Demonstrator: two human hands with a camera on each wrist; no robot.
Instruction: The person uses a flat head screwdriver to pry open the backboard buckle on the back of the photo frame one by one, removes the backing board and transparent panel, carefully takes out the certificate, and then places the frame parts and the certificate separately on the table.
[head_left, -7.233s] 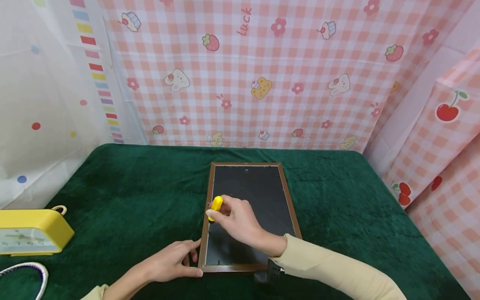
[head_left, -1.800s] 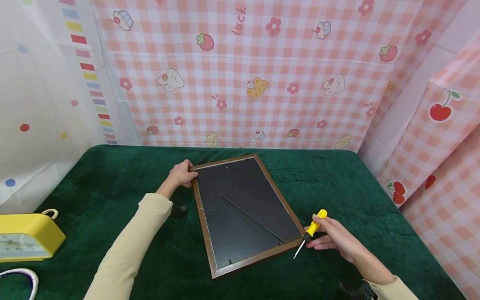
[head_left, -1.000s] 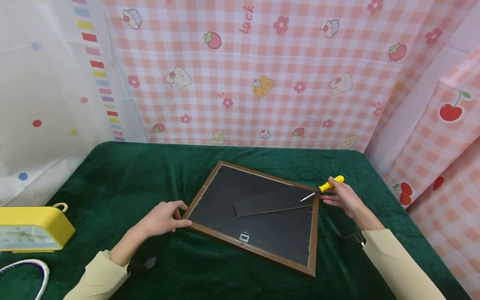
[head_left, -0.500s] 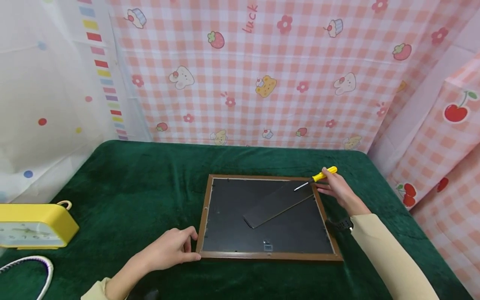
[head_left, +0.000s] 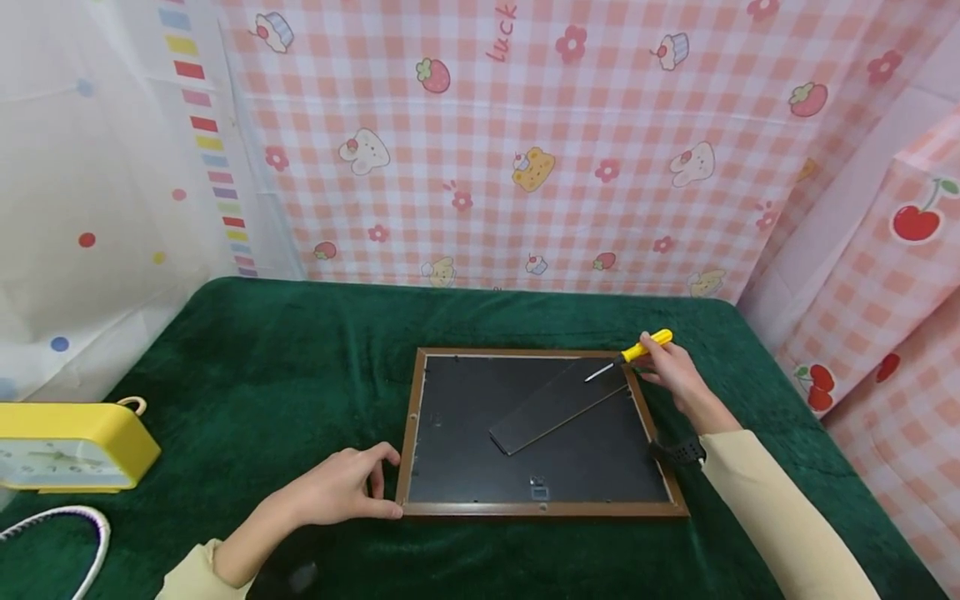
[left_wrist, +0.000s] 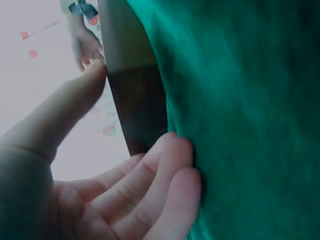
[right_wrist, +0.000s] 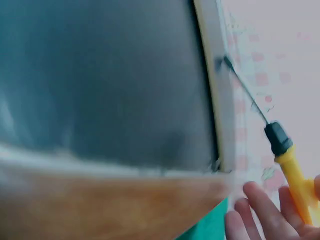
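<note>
A brown wooden picture frame (head_left: 540, 509) lies back up on the green cloth, its long sides running left to right. On its black backing board (head_left: 457, 417) a slanting stand flap (head_left: 558, 408) reaches toward the far right corner. My left hand (head_left: 341, 487) holds the near left corner; in the left wrist view the thumb (left_wrist: 85, 95) touches the upper edge while fingertips sit low against the side. At the far right corner my right hand (head_left: 675, 379) grips a yellow-handled screwdriver (head_left: 647, 346), its shaft over the board. Some of its fingers touch or nearly touch the frame's edge.
A yellow clock (head_left: 82, 450) stands at the left edge, with a white looped band (head_left: 101, 550) in front of it. Green cloth (head_left: 300, 358) covers the table, and a pink checked curtain (head_left: 480, 225) hangs behind.
The picture frame has turned counter-clockwise from upright to crosswise. My left hand has moved from its far left corner to the near left one. The right hand, still holding the screwdriver, has moved farther back.
</note>
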